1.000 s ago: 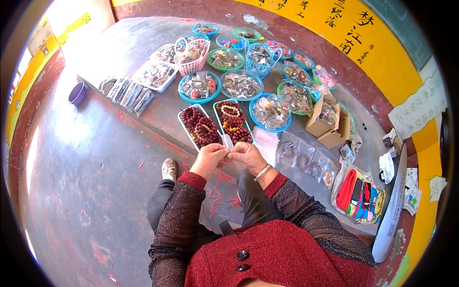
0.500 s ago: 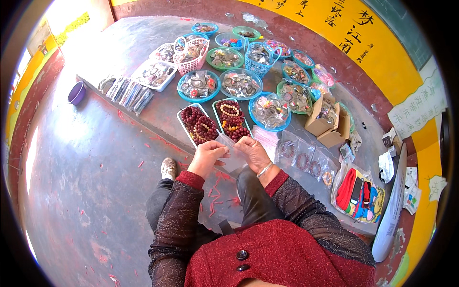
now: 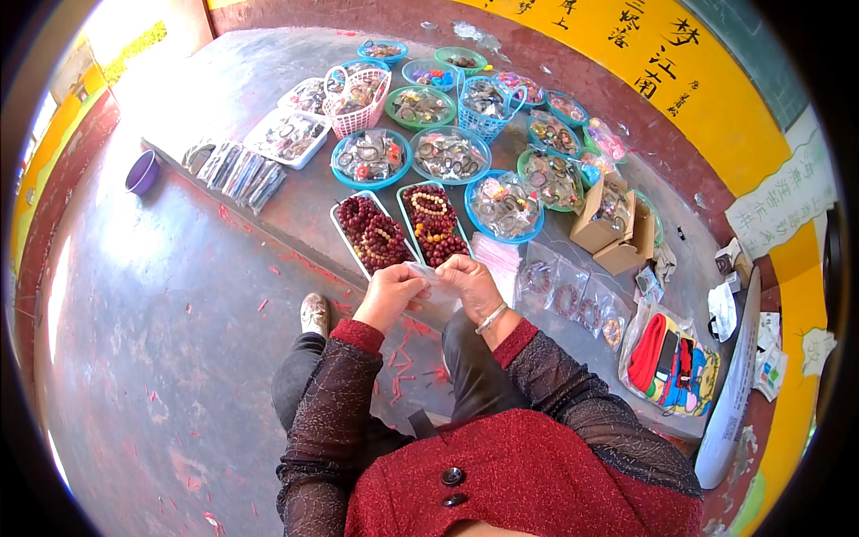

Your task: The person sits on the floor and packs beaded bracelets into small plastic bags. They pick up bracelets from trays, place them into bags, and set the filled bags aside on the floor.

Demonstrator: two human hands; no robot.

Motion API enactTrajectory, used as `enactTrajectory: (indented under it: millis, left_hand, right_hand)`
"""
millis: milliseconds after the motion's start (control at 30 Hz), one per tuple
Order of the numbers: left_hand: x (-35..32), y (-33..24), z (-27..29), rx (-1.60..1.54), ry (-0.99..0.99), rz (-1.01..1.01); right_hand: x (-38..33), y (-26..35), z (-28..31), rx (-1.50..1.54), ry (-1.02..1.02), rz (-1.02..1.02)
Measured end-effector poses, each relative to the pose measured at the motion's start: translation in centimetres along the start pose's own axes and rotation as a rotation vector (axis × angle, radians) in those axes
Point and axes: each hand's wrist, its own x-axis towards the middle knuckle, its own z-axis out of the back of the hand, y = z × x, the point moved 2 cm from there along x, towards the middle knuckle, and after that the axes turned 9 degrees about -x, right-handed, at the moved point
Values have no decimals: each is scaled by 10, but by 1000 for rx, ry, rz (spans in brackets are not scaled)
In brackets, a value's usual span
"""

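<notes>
Between my two hands is a small clear plastic bag, its upper edge pinched on both sides. My left hand grips the bag's left corner with thumb and fingers. On the other side, my right hand, with a silver bangle at the wrist, pinches the right part of it. I cannot make out anything inside the bag. Just beyond my hands lie two white trays of beaded bracelets: the left tray holds dark red and tan strings, the right tray dark red, cream and amber ones.
A pink stack of bags and bagged bracelets lie right of my hands. Beyond stand many filled basins, such as a blue basin, and an open cardboard box. A purple bucket is on the lower floor at left.
The bag's top has been drawn down and bunched between my fingers, where it stood up wider before. Both hands stay in nearly the same place.
</notes>
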Motion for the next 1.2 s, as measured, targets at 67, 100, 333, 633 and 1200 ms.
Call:
enactTrajectory:
  millis: [67, 100, 333, 633, 1200]
  left_hand:
    - [0, 0, 1, 45, -13, 7]
    - [-1, 0, 2, 67, -19, 10]
    - [0, -1, 7, 150, -37, 136]
    - [-5, -4, 15, 314, 25, 179]
    - [-22, -27, -19, 1082, -232, -828]
  right_hand:
    - [1, 1, 1, 25, -32, -3]
    - [2, 1, 2, 26, -48, 9]
    - [1, -5, 4, -468, -200, 226]
    - [-6, -1, -11, -906, -287, 359]
    - [-16, -2, -25, -1308, -131, 448]
